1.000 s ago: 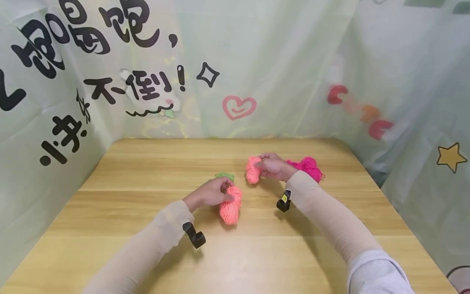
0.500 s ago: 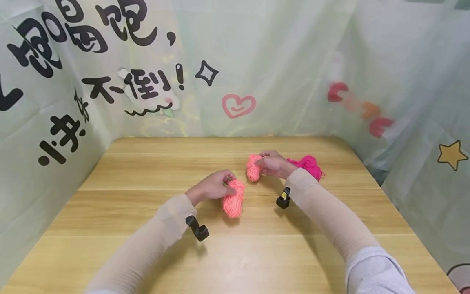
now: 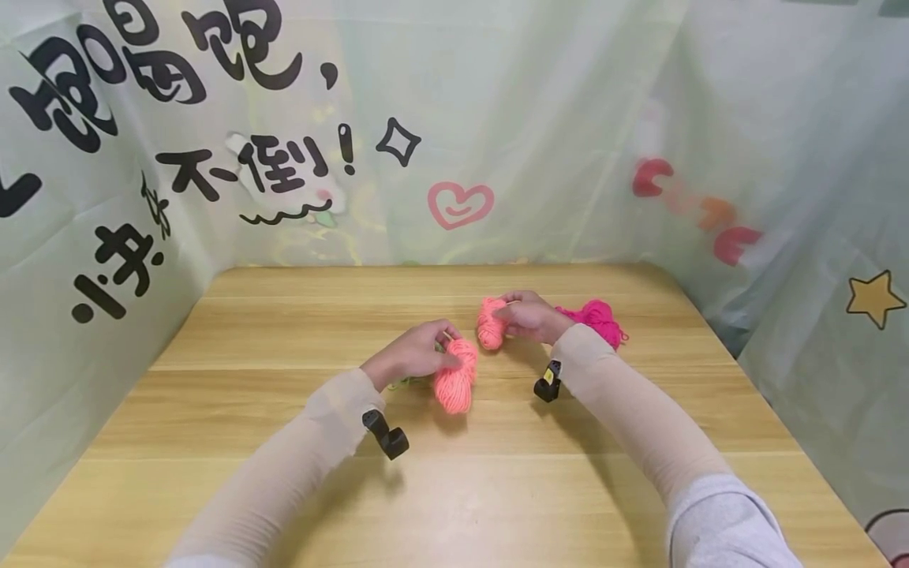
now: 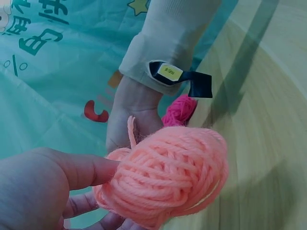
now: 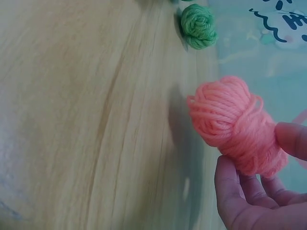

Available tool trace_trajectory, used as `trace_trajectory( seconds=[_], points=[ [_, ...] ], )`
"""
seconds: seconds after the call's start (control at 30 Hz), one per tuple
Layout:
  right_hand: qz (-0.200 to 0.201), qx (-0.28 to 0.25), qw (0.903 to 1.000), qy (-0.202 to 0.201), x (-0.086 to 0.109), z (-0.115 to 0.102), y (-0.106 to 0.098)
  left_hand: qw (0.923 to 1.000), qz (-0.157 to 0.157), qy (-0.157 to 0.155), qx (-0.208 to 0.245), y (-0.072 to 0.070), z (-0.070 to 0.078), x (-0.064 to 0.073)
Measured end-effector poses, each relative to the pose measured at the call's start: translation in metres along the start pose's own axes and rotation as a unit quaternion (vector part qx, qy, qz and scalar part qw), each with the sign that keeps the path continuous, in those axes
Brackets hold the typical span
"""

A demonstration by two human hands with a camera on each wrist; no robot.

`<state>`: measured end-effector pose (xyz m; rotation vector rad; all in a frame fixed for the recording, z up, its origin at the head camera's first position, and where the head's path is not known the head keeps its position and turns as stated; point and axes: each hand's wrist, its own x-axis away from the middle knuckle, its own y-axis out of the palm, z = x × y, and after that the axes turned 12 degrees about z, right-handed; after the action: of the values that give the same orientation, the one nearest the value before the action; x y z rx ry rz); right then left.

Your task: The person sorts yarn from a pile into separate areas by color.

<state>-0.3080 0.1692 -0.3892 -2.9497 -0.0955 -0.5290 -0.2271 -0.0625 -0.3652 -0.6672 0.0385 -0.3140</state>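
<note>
- Head view: the left hand (image 3: 419, 353) pinches the left ball (image 3: 454, 389), which is of coral yarn, between thumb and fingers, above the middle of the table (image 3: 461, 497).
- In this view the right hand (image 3: 533, 319) pinches the right ball (image 3: 490, 326), also coral; it is a little farther from the person, and the two balls are near each other.
- The magenta yarn (image 3: 600, 319) lies on the table behind the right wrist, and some green yarn (image 3: 403, 383) shows beside the left hand, mostly hidden by it.
- Left wrist view: the thumb is on one side of the left ball and the fingers are at its other side, partly hidden; a loose end (image 4: 131, 132) stands up from the ball.
- Behind this ball the right hand is partly covered, so its grip cannot be told from here; the magenta yarn is next to it.
- Right wrist view: thumb and curled fingers hold the right ball from opposite sides, above the table; the green yarn rests well apart from it.
</note>
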Motion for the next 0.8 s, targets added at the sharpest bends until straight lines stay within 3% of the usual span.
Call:
trace_trajectory(
  seconds=[0.23,0.8],
  points=[
    [-0.001,0.006,1.0,-0.003,-0.002,0.002,0.0,0.9999,0.01,0.003,-0.005,-0.001,0.003,-0.004],
    [0.011,0.016,0.9998,-0.005,-0.01,-0.001,-0.007,0.9982,0.019,-0.01,0.055,-0.002,0.014,-0.025]
  ],
)
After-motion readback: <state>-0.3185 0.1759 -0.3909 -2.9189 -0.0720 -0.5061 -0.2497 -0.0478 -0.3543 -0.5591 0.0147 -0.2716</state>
